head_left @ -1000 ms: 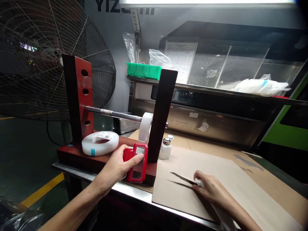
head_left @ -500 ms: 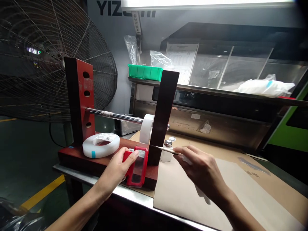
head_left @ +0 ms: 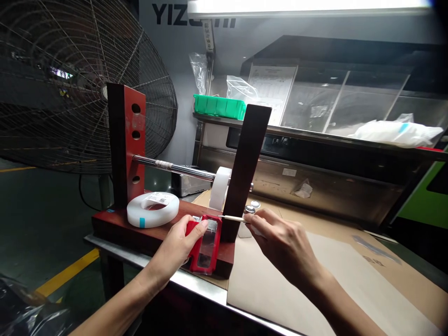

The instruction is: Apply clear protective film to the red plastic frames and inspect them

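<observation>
Nearest us are our two forearms, reaching in from the bottom. Our left hand (head_left: 182, 240) has its grip clamped on the red case (head_left: 217, 245), thumb on its front, fingers behind. The case, which has a dark window, stands tilted in front of the base of the dark wooden stand (head_left: 250, 158). Our right hand (head_left: 282, 235) has its grip closed around a slim knife (head_left: 235, 218), which points left, its tip at the case's top right corner; whether the two touch, we cannot tell. Below that hand, flat cardboard (head_left: 266, 289) covers the desk (head_left: 206, 290), whose metal front edge shows.

On the stand's base, to the left, we see a roll of clear film (head_left: 135, 217) lying flat with a blue tab. Above the case, a white roll (head_left: 220, 189) hangs on a metal rod (head_left: 171, 166), close to the right post. A white bottle (head_left: 245, 231) stands partly hidden behind our right hand.

Farther off are a big fan (head_left: 150, 93) and a shelf (head_left: 315, 134) bearing a green bin (head_left: 219, 107) and a white bag (head_left: 388, 133).
</observation>
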`<state>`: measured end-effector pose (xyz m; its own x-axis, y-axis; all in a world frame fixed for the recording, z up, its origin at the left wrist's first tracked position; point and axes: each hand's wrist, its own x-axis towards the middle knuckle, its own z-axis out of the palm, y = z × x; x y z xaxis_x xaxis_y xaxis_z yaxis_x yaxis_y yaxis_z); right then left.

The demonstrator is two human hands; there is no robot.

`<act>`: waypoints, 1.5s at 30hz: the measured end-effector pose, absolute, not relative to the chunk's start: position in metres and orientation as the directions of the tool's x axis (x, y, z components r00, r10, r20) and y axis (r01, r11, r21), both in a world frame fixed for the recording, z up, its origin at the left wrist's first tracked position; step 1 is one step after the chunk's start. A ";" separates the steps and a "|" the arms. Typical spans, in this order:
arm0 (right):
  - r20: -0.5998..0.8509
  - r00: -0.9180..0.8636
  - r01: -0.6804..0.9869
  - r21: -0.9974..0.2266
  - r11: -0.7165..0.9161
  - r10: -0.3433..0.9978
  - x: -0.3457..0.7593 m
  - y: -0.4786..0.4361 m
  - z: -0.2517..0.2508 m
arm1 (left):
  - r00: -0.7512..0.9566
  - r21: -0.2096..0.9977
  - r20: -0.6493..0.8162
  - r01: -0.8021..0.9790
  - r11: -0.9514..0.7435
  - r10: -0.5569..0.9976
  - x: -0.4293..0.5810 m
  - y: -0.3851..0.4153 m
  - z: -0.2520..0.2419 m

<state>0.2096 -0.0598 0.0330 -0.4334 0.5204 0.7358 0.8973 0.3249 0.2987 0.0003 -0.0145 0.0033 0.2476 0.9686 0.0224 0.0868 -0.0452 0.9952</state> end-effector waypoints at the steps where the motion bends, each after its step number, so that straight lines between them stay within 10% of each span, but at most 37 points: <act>1: 0.733 -0.436 0.896 0.301 0.326 0.523 0.210 -0.060 0.033 | 0.253 0.994 0.025 0.094 -0.050 0.967 0.000 -0.013 0.001; 23: 0.662 -0.453 0.888 0.395 0.236 0.596 0.211 -0.063 0.027 | 0.181 0.994 -0.094 0.070 0.082 0.979 0.000 -0.026 0.009; 29: 0.605 -0.300 0.952 0.140 0.273 0.737 0.256 -0.074 0.000 | 0.177 0.993 -0.084 0.094 0.068 0.981 -0.007 -0.025 0.001; 37: 0.040 -0.047 0.942 -0.332 0.058 0.998 0.299 -0.080 -0.023 | 0.212 0.983 0.037 0.166 -0.073 0.977 -0.003 -0.029 0.004; 45: -0.004 -0.122 0.945 -0.305 0.114 0.993 0.304 -0.074 -0.048 | 0.228 0.985 0.100 0.112 -0.128 0.969 0.003 -0.040 0.013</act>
<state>0.3043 -0.0738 -0.0484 -0.1216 0.9926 -0.0043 0.9453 0.1145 -0.3053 0.0029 -0.0401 0.0135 0.2280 0.9685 0.1000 0.1119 -0.1281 0.9854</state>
